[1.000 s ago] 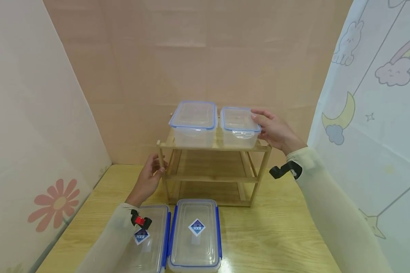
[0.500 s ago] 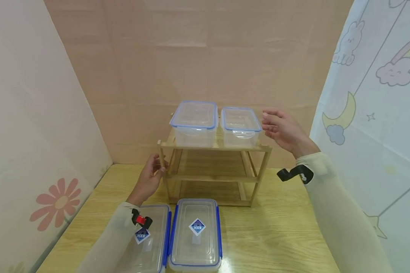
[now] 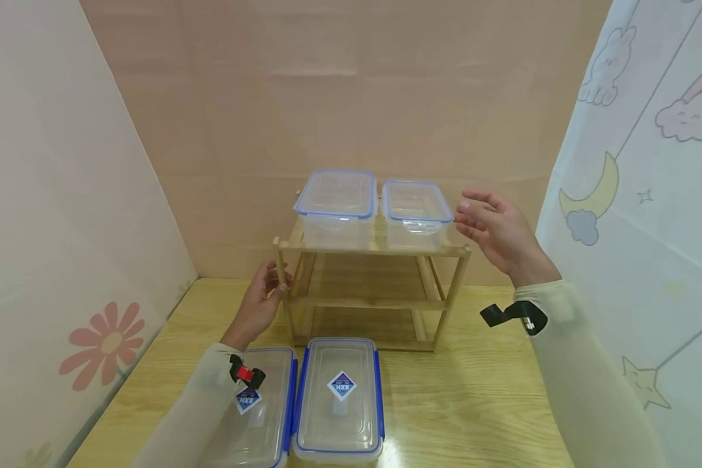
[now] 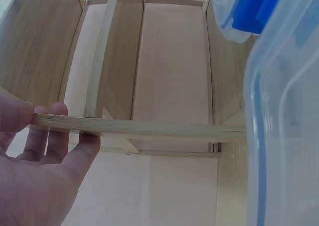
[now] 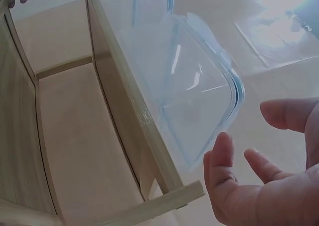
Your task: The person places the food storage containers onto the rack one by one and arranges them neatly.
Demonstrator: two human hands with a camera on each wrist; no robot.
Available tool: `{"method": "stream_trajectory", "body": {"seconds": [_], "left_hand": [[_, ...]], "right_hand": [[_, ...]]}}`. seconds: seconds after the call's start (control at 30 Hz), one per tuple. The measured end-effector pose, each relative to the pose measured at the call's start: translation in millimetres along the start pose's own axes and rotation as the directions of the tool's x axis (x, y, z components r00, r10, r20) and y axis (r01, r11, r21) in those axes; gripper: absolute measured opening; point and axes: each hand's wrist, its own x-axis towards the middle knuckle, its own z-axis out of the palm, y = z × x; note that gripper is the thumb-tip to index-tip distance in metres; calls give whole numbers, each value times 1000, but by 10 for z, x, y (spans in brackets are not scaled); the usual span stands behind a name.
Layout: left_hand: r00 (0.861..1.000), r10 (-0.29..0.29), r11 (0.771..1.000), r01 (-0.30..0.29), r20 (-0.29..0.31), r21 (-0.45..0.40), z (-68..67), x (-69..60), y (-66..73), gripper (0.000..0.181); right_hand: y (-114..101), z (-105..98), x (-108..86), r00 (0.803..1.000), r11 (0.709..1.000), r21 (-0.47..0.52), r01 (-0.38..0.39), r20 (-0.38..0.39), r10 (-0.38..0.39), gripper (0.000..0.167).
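My left hand (image 3: pixel 259 304) held the front left post of the wooden three-tier rack (image 3: pixel 365 302), thumb on one side and fingers wrapped behind it. My right hand (image 3: pixel 499 235) held nothing; its fingers were loosely spread, just beside the smaller clear lidded container (image 3: pixel 419 203) but apart from it. That container stood upright on the rack's top tier, to the right of the larger clear lidded container (image 3: pixel 337 195), with a narrow gap between them. On the wood-grain table (image 3: pixel 456 403), the right-hand flat container (image 3: pixel 340 419) and the left-hand flat container (image 3: pixel 269 422), both with dark blue clips, lay side by side before the rack's left half. My left sleeve (image 3: pixel 193 409) hid part of the left-hand one.
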Motion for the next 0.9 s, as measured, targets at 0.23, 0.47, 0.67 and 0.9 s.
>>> {"method": "stream_trajectory", "body": {"seconds": [0.23,0.47,0.67,0.9], "left_hand": [[1000,7,1000,-7,7,-7,18,-19,-1,45],[1000,0,1000,0,0,-9,32,-24,29,44],[1000,9,1000,-9,-6,17,44,-64,42,45],[1000,-9,1000,9,-5,-22,35,-82,66,45]], "right_hand": [[38,-8,-192,999,995,93,38,25,-40,33],[160,4,-503,986,980,149,135,79,-148,29],[478,143,-866,960,970,93,223,152,-235,29],[862,303,-1127,953,979,46,200,221,-206,31]]}}
